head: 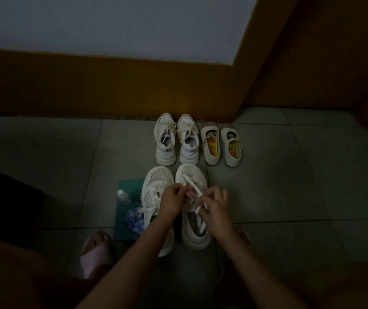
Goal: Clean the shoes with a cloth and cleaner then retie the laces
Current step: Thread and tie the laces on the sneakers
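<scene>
Two white chunky sneakers stand side by side on the tiled floor in front of me. Over the right sneaker (pixel 195 233), my left hand (pixel 174 200) and my right hand (pixel 214 202) each pinch a strand of its white lace (pixel 197 190). The left sneaker (pixel 154 192) has its laces lying loose across the tongue. A small clear cleaner bottle (pixel 123 196) and a crumpled blue-and-white cloth (pixel 136 220) rest on a teal mat (pixel 126 228) just left of the sneakers.
Another pair of white sneakers (pixel 176 139) and a pair of white strap shoes (pixel 222 144) stand against the brown skirting (pixel 111 90). My foot in a pink slipper (pixel 96 253) is at the lower left. The scene is dim.
</scene>
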Motion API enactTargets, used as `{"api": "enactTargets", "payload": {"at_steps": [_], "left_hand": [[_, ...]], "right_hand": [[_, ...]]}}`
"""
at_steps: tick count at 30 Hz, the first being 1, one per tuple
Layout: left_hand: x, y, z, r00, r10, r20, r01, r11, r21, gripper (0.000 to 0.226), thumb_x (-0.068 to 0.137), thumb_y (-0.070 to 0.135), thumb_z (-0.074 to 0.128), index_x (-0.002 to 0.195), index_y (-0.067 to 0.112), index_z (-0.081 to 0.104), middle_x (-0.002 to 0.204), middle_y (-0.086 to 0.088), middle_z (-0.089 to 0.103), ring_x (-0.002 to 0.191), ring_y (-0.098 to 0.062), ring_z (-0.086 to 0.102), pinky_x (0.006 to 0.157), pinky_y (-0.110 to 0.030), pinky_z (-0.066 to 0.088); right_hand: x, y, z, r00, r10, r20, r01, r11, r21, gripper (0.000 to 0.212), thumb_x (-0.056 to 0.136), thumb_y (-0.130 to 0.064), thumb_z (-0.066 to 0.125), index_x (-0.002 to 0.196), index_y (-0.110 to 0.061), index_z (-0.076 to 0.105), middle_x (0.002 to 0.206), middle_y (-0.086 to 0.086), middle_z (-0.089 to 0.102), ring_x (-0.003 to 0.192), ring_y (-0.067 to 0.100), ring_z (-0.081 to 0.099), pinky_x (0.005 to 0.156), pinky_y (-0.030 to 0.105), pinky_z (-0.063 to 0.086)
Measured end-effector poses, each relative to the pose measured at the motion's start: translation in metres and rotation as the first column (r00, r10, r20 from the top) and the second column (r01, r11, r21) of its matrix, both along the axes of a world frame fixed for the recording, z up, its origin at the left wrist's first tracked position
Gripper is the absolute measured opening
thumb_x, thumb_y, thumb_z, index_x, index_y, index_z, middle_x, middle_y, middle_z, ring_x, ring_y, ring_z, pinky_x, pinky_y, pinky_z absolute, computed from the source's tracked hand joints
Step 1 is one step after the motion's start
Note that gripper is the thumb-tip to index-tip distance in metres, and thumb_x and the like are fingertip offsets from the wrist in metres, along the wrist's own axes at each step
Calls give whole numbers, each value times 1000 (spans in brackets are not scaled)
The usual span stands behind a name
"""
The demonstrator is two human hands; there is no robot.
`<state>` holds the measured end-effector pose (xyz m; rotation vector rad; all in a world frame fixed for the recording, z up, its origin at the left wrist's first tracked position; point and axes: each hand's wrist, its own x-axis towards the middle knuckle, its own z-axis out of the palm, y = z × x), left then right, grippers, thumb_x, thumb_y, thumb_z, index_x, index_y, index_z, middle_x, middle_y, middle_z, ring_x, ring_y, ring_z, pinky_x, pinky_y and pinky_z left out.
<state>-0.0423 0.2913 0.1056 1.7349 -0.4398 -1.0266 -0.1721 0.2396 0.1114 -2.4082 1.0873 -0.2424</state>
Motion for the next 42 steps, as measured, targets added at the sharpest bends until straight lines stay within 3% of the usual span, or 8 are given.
{"api": "enactTargets", "payload": {"at_steps": [5, 10, 17, 21, 24, 29, 34, 42], "left_hand": [[3, 0, 2, 988, -134, 76, 132, 991, 24, 27, 96, 11, 45, 76, 7, 63, 77, -14, 63, 73, -19, 58, 72, -30, 47], [1, -4, 8, 893, -398, 210, 397, 917, 50, 20, 93, 9, 46, 82, 6, 63, 82, -12, 63, 78, -20, 58, 75, -35, 46], [2, -10, 14, 825, -501, 261, 487, 865, 122, 22, 91, 26, 56, 71, 18, 54, 67, 1, 53, 66, -14, 50, 66, -31, 41], [2, -12, 19, 882, -419, 217, 411, 908, 84, 30, 95, 25, 50, 65, 22, 54, 64, 7, 55, 59, -3, 51, 61, -18, 39], [6, -14, 19, 914, -360, 188, 354, 933, 64, 35, 96, 20, 47, 63, 20, 57, 61, 5, 56, 52, 2, 50, 57, -15, 38], [10, -14, 19, 968, -241, 68, 241, 970, 3, 22, 94, 9, 50, 83, 6, 69, 59, 6, 61, 50, 6, 54, 56, -11, 43], [9, -12, 15, 983, -168, -69, 169, 986, 10, 20, 87, 13, 61, 97, -3, 69, 88, -22, 67, 76, -17, 60, 70, -23, 46], [9, -10, 10, 868, -276, 413, 251, 961, 114, 5, 83, 9, 64, 83, 8, 69, 76, -3, 69, 71, -12, 64, 67, -23, 49]], "right_hand": [[16, -23, 25, 930, -298, 216, 177, 876, 449, 10, 87, -16, 60, 81, -9, 64, 80, 9, 63, 76, 23, 60, 69, 38, 50], [43, -44, 62, 892, -326, 314, 98, 816, 569, 22, 92, -9, 53, 81, 7, 64, 60, 9, 56, 49, 2, 51, 50, 14, 40], [63, -64, 70, 836, -424, 348, 63, 705, 706, 21, 95, -12, 50, 108, 0, 61, 80, 8, 62, 70, 16, 60, 62, 23, 47], [47, -65, 49, 971, -174, 165, 23, 754, 657, 22, 91, -11, 56, 111, -3, 61, 102, 16, 64, 92, 16, 57, 75, 24, 45], [27, -65, 35, 998, -25, 65, -19, 805, 594, 17, 91, -19, 59, 77, -12, 65, 76, 8, 65, 73, 14, 57, 73, 31, 44], [15, -71, 38, 998, -17, 54, -16, 829, 559, 11, 81, -19, 70, 73, -15, 64, 66, -3, 61, 65, 8, 57, 65, 26, 44], [13, -71, 47, 989, 125, 75, -142, 706, 694, 9, 78, -7, 72, 86, -2, 72, 70, -4, 65, 61, -5, 59, 62, 12, 46], [18, -65, 32, 991, -129, 41, 57, 672, 738, 18, 93, -4, 51, 108, -2, 61, 76, -2, 60, 63, 10, 55, 48, 16, 45]]}}
